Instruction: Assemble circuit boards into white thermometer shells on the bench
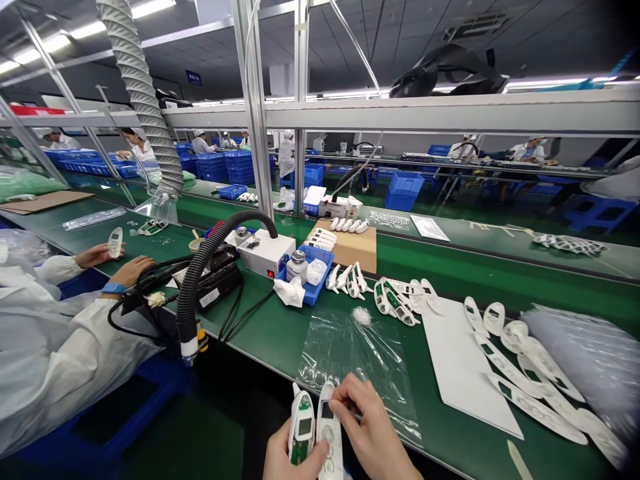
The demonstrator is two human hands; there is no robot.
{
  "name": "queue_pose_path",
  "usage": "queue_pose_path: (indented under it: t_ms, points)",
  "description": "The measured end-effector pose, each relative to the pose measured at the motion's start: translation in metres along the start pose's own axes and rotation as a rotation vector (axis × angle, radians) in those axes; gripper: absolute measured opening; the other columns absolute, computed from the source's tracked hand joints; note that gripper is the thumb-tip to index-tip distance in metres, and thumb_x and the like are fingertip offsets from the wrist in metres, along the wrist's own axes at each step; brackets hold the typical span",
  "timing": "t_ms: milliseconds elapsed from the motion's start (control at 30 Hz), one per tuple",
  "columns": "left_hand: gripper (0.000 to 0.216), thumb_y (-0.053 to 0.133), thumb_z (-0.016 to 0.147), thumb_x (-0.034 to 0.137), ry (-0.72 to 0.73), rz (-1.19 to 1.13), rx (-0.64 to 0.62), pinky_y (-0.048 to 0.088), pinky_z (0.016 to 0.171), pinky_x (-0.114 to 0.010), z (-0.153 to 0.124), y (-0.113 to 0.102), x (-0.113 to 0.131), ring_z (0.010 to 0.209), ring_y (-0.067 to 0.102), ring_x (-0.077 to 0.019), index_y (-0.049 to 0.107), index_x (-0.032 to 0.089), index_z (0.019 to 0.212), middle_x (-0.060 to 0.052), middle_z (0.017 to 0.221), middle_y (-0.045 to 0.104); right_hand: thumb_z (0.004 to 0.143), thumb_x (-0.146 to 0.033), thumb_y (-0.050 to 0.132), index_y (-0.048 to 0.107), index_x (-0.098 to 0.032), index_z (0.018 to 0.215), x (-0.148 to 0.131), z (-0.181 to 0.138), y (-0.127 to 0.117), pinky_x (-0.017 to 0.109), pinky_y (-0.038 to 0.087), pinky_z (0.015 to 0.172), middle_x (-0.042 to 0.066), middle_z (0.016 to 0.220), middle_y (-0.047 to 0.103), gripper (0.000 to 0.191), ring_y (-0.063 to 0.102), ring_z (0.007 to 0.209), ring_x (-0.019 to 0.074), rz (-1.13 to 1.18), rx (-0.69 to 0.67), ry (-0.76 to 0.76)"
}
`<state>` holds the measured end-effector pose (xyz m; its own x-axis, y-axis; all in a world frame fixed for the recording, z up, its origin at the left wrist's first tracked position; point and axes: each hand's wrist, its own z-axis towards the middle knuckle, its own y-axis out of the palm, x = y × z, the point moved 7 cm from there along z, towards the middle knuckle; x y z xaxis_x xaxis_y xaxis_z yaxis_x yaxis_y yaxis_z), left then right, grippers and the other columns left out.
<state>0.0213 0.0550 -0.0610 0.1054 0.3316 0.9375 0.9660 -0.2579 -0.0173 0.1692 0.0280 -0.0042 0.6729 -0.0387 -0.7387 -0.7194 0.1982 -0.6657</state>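
Note:
My left hand (295, 457) is closed around a white handheld housing (302, 427) with a green circuit board and a small grey screen. Its thumb also presses a long white front cover (328, 437), which has a dark window and round button openings, held upright beside the housing. At the cover's upper right edge, by the window, the fingers of my right hand (367, 420) are pinched together. Whatever may be between those fingertips is hidden. Below and beyond both hands lies a clear plastic sheet (357, 360) on the green table.
Several open housings (395, 301) stand farther back. White covers (525, 373) lie right of a white board (465, 360), near bubble wrap (585, 360). A blue tray (319, 267) holds a bottle. A black hose (190, 287) arches left, beside a co-worker's sleeve (85, 360).

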Motion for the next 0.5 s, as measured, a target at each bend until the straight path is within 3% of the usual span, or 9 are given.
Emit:
queue_pose_path:
  t_ms: [133,500]
  points:
    - [0.025,0.077,0.052,0.028,0.011,0.01,0.009,0.043,0.056,-0.024,0.0,-0.003,0.001,0.057,0.052,-0.0162,0.069,0.011,0.068,-0.005,0.06,0.065,0.095,-0.025,0.042,0.049,-0.021,0.075,-0.004,0.002,0.003,0.033,0.038,0.081,-0.001,0.077,0.054,0.022,0.052,0.07,0.015,-0.029,-0.002,-0.034]
    - [0.028,0.078,0.052,0.03,0.0,0.024,0.05,0.044,0.057,-0.025,0.002,-0.017,-0.001,0.06,0.056,-0.0188,0.07,0.01,0.07,-0.007,0.063,0.067,0.09,-0.033,0.047,0.038,-0.022,0.072,0.002,0.002,0.021,0.023,0.035,0.055,-0.003,0.066,0.046,0.023,0.044,0.058,0.0129,0.194,-0.036,0.058]
